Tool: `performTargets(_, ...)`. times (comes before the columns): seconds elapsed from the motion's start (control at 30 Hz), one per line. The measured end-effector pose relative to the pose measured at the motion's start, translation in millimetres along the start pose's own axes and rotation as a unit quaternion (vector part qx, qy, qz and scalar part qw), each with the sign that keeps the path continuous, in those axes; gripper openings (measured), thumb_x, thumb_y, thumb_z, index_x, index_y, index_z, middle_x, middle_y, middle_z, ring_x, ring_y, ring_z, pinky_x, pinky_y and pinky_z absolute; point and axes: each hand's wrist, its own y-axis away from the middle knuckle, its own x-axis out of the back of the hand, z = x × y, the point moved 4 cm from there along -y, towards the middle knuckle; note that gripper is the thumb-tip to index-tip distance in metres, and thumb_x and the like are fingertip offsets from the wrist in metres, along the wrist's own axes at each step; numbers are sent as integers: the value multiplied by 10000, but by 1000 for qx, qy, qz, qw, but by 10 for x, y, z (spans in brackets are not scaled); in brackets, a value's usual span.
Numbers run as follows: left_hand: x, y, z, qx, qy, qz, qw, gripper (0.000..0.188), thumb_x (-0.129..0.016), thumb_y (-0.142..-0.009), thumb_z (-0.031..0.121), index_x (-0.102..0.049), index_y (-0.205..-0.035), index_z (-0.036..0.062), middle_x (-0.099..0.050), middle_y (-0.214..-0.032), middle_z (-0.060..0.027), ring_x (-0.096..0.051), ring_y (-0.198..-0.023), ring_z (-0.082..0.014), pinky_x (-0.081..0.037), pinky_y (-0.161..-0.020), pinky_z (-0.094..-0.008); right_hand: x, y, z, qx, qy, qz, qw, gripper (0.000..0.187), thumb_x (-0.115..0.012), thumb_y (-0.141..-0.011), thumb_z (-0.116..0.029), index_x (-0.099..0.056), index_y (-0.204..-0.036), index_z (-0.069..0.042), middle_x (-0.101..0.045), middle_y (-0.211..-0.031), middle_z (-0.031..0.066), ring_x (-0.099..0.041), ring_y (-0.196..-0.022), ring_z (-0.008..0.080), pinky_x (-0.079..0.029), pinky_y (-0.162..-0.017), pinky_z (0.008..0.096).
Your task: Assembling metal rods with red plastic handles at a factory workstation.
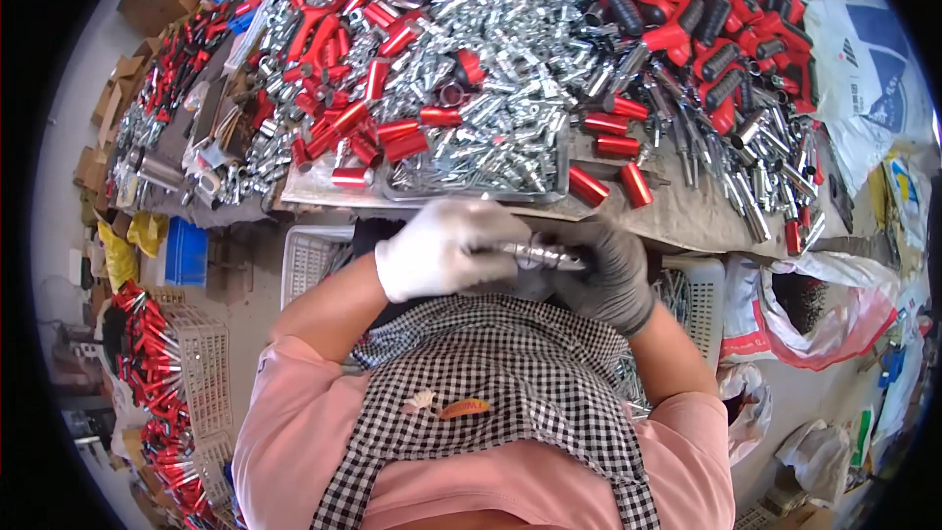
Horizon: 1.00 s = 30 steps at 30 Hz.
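Note:
My left hand, in a white glove, and my right hand, in a dark grey striped glove, meet in front of my apron at the table's front edge. Between them they hold a shiny silver metal part, roughly tube-shaped, each hand closed on one end. Its exact kind is too small to make out. Just beyond the hands stands a shallow tray heaped with small silver metal fittings. Several red metal sleeves lie on and beside that heap.
Red tool bodies with black grips pile up at the back right, with silver tubes below them. A white woven sack stands right of me. White plastic baskets flank my lap; crates of red-handled tools stand left.

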Motion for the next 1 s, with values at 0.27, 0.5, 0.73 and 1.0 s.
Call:
performTargets(0.27, -269, -418, -114, 15, 22, -130, 991, 265, -748, -738, 209, -725, -949, 50, -686, -863, -147, -673, -792, -320, -533, -712, -405, 52, 463, 425, -152, -17, -16, 988, 590, -848, -743, -136, -606, -1275, -49, -731, -1016, 100, -706, -947, 185, -552, -831, 311)
performTargets(0.5, -178, -1671, -240, 0, 60, -161, 985, 480, -679, -856, 265, -605, -1250, 0, -672, -1078, -184, -662, -984, -318, -518, -873, -390, 468, 892, 673, -279, -114, 186, 935, 291, -776, -810, -64, -682, -1077, 2, -730, -918, 68, -670, -833, 107, -550, -773, 273)
performTargets(0.73, -1114, -2971, -509, -259, -440, -127, 851, 210, -600, -835, 190, -706, -968, 66, -692, -970, -140, -667, -989, -328, -526, -875, -447, 575, 980, 701, -314, -101, 204, 922, 376, -851, -770, -150, -678, -1069, -2, -683, -898, 15, -603, -821, 83, -506, -774, 254)
performTargets(1.0, -944, -3109, -459, -226, -409, -149, 871, 187, -592, -862, 193, -711, -947, 76, -678, -877, -159, -688, -911, -301, -546, -805, -443, 603, 1111, 658, -323, -139, 266, 898, 385, -835, -785, -146, -672, -1098, 9, -689, -946, 16, -604, -854, 90, -501, -811, 262)
